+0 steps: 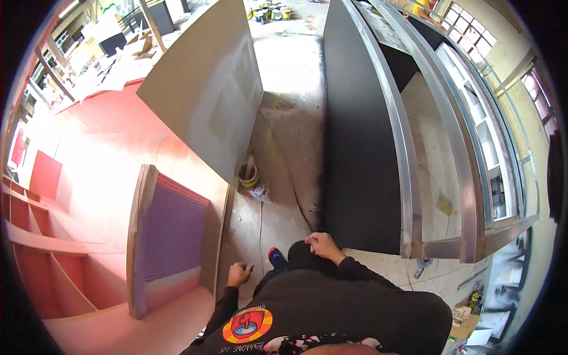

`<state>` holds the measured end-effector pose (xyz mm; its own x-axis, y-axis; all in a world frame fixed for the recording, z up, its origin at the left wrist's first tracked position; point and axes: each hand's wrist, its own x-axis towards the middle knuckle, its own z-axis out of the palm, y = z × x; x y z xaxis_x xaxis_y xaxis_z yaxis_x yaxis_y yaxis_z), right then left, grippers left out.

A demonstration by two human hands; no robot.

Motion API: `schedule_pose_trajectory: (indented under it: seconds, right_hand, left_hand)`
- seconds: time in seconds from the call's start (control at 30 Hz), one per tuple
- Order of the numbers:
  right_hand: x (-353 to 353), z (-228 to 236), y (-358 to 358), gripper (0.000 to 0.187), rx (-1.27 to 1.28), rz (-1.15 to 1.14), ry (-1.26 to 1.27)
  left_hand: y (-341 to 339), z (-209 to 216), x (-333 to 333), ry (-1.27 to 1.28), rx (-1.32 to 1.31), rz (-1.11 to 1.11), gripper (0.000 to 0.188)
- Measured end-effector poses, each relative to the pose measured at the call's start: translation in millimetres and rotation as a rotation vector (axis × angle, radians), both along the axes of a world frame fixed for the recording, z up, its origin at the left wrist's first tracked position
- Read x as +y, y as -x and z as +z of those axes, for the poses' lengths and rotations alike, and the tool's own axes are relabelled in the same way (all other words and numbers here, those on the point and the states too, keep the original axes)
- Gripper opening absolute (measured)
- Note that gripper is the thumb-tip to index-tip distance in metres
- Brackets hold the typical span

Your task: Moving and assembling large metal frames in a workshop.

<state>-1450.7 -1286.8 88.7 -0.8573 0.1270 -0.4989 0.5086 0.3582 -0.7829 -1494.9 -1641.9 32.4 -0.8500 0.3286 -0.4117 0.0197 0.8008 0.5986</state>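
Observation:
My right hand (320,244) is held in front of my body with its fingers curled into a loose fist. Whatever it may hold is too small or hidden to name. Lower and to the left, my left hand (239,274) also has bent fingers, and nothing can be made out in it. Nearest my right hand stands a tall black panel (361,154). A thin dark line (294,192), perhaps a cable, runs along the floor toward that hand. A purple ribbed panel with a wooden edge (171,236) stands left of my left hand.
A grey-white board (207,89) leans at the left of the aisle. By its foot sits a bucket (248,174) with a crumpled plastic bag (258,193). Metal frames (408,177) rise at the right. Pink shelving (65,260) fills the left; several cans (269,13) stand far ahead.

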Motion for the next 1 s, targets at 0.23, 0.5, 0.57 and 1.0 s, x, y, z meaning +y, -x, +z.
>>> schedule_pose_trajectory:
  seconds: [0.23,0.5,0.57,1.0]
  right_hand:
    - [1,-8,99,0.029,0.103,-0.103,0.071]
    - [11,9,257,0.067,0.156,-0.278,1.35]
    - [27,-47,293,0.083,0.56,-0.026,1.606]
    - [205,64,490,0.052,0.006,0.009,1.27]
  left_hand:
    - [111,55,102,-0.365,0.234,-0.124,0.041]
    - [225,110,273,-0.732,0.639,-0.268,0.049]
    - [259,105,306,-0.727,0.625,-0.447,0.056]
    - [541,-130,197,-0.18,-0.394,0.319,0.018]
